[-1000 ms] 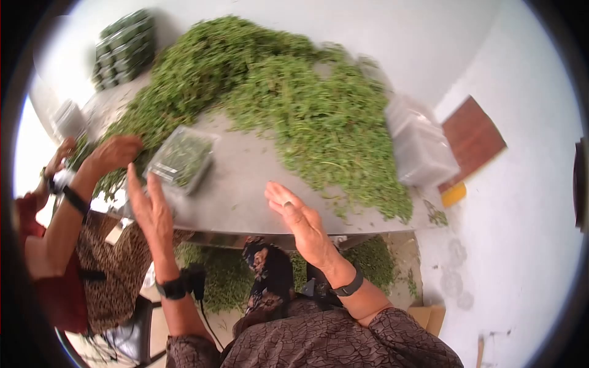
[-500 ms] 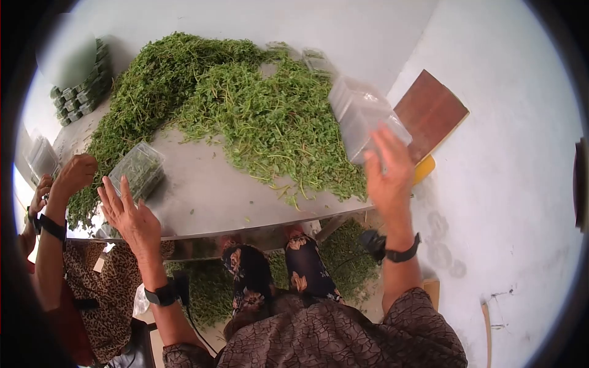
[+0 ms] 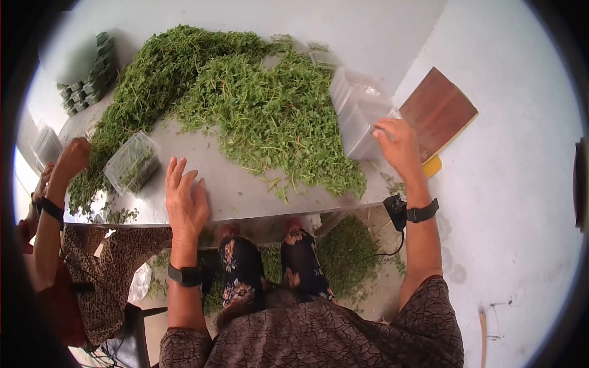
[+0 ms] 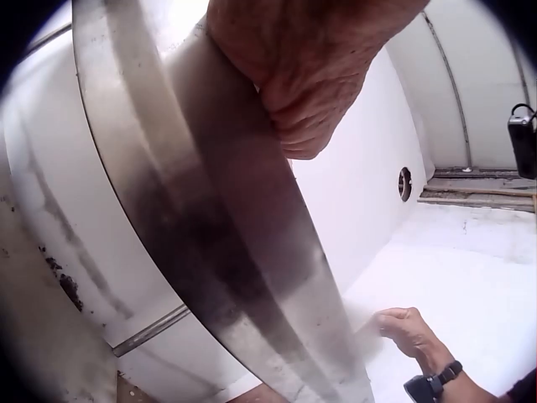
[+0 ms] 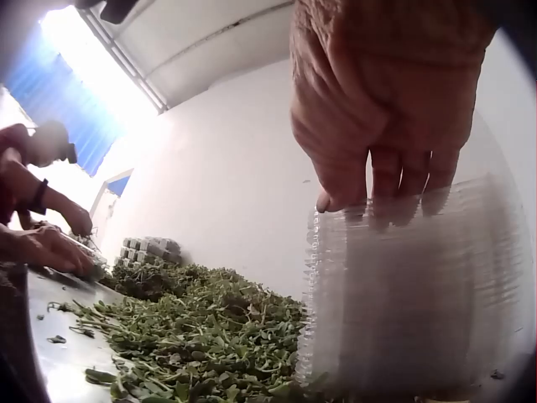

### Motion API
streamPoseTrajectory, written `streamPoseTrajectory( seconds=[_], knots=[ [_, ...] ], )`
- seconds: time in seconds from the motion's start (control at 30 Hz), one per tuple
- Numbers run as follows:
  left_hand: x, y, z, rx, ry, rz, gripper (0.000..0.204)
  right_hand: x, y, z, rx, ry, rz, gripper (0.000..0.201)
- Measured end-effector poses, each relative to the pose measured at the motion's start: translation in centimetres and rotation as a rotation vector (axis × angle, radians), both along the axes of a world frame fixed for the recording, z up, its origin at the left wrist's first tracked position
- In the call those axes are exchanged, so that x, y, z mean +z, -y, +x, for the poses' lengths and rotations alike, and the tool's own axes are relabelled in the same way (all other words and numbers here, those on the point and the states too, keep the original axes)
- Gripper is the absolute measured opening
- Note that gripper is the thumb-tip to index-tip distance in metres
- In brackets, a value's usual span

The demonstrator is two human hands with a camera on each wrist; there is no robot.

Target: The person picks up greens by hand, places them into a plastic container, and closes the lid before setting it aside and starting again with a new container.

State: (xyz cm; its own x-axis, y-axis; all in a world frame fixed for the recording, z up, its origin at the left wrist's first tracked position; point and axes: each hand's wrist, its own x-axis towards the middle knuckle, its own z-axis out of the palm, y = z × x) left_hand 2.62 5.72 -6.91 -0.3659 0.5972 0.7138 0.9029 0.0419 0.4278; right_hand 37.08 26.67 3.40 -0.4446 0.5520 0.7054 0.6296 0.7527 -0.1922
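In the head view, the left hand (image 3: 187,205) is raised at the near edge of the metal counter (image 3: 245,195), its fingers relaxed and a little apart, with nothing in its grasp. Over to its left sits a lidded clear box (image 3: 132,162) with greens inside, and beyond that I see another person's hand (image 3: 75,158) by the foliage. A broad heap of leafy greens (image 3: 264,122) spreads across the space in front of both hands. The right hand (image 3: 402,147) has its thumb and fingers bent at the top of a stack of clear containers (image 3: 356,119), just beside the heap; to the right of that hand are a reddish-brown board (image 3: 438,110) and a yellow thing (image 3: 432,167). From the left wrist, the back part of the left hand looms beside the counter's metal rim; its fingertips are hidden, and I cannot tell whether it touches the metal. The right hand shows small, well apart from it. From the right wrist, things are plainer: thumb on one side, fingers behind the see-through plastic, the right hand pinches the upper edge of the container stack, which hangs or stands directly below it, greens close alongside.
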Motion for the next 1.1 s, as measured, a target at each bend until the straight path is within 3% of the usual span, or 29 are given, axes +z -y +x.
streamPoseTrajectory(
  seconds=[0.23, 0.3, 0.43, 0.73, 0.9, 1.1],
  knots=[
    [-0.1, 0.0, -0.1, 0.007, -0.020, -0.032, 0.016, 1.6, -0.2, 0.0, 0.042, 0.044, -0.147, 0.013],
    [-0.1, 0.0, -0.1, 0.007, -0.008, -0.034, 0.016, 1.8, -0.6, 0.1, 0.127, -0.042, -0.314, 0.011],
    [0.2, 0.1, 0.2, 0.009, 0.086, -0.047, 0.016, 3.0, -0.7, 0.4, 0.154, -0.036, -0.292, 0.011],
    [0.1, 0.0, -0.2, 0.009, 0.039, -0.052, 0.014, 4.1, -3.2, -0.4, 0.119, -0.156, -0.059, 0.014],
    [0.3, 0.1, 0.0, 0.010, 0.078, -0.053, 0.012, 5.3, -5.3, -1.4, 0.041, -0.176, 0.252, 0.013],
    [0.2, 0.1, -0.1, 0.000, 0.097, -0.058, 0.012, 7.0, -8.1, -2.5, -0.034, -0.127, 0.454, 0.012]
  ],
)
